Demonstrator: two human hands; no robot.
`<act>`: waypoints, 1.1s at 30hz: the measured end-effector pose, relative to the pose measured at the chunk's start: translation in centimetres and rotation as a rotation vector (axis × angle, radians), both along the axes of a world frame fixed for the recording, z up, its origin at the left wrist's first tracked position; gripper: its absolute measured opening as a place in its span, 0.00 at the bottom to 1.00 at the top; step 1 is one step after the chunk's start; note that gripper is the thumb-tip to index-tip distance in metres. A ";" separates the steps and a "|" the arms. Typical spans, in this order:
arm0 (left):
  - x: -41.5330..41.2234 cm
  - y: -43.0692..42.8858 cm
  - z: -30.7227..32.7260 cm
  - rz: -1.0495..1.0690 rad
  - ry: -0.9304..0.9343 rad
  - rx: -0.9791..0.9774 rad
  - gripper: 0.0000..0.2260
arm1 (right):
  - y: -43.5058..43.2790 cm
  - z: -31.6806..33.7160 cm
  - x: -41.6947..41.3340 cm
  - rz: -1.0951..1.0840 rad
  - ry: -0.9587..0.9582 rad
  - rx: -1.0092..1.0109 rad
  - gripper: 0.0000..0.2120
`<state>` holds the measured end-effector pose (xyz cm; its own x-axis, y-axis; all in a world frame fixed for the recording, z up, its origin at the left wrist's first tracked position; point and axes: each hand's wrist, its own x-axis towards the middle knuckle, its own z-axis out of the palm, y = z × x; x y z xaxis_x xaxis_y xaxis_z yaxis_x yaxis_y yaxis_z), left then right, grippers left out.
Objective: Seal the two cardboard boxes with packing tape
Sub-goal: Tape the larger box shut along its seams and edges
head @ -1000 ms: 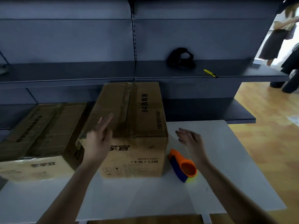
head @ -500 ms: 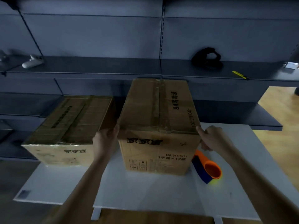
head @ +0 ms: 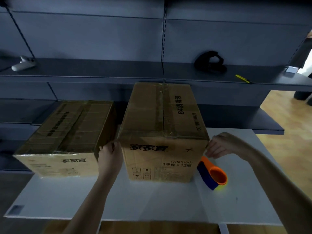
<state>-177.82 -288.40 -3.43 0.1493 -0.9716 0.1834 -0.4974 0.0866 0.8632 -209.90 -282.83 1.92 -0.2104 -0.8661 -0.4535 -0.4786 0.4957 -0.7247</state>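
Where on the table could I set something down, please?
Free: the front strip of the table, before both boxes, and its right edge past the dispenser. Crowded: the gap between the low box and tall box, filled by the left hand, and the tall box's right side, where the right hand sits above the dispenser.

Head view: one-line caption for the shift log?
Left hand presses, right hand grips the taller cardboard box at its near corners on the white table; orange-and-blue tape dispenser beside it.
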 end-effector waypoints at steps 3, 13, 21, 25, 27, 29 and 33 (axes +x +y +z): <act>2.4 -0.8 0.2 -0.177 -0.148 -0.049 0.13 | 0.2 -0.1 -1.8 0.235 0.124 0.000 0.08; 4.9 -4.7 -0.1 -0.393 -0.261 -0.090 0.10 | -0.9 -0.2 -2.3 0.456 0.532 -0.233 0.03; 4.0 -3.3 -0.9 -0.334 -0.232 -0.263 0.14 | -0.7 -1.4 -2.4 0.435 0.493 -0.318 0.04; 4.3 -3.1 -0.7 -0.398 -0.405 -0.433 0.28 | -0.8 -1.1 -2.5 0.452 0.464 -0.285 0.04; 4.8 -3.7 -0.4 -0.479 -0.551 -0.499 0.28 | -0.8 -0.8 -2.2 0.472 0.478 -0.292 0.04; 4.9 -4.3 0.2 -0.510 -0.604 -0.517 0.22 | -0.8 -1.0 -2.2 0.466 0.491 -0.318 0.07; 5.0 -5.1 0.6 -0.510 -0.699 -0.617 0.18 | -0.7 -1.7 -2.0 0.417 0.518 -0.352 0.10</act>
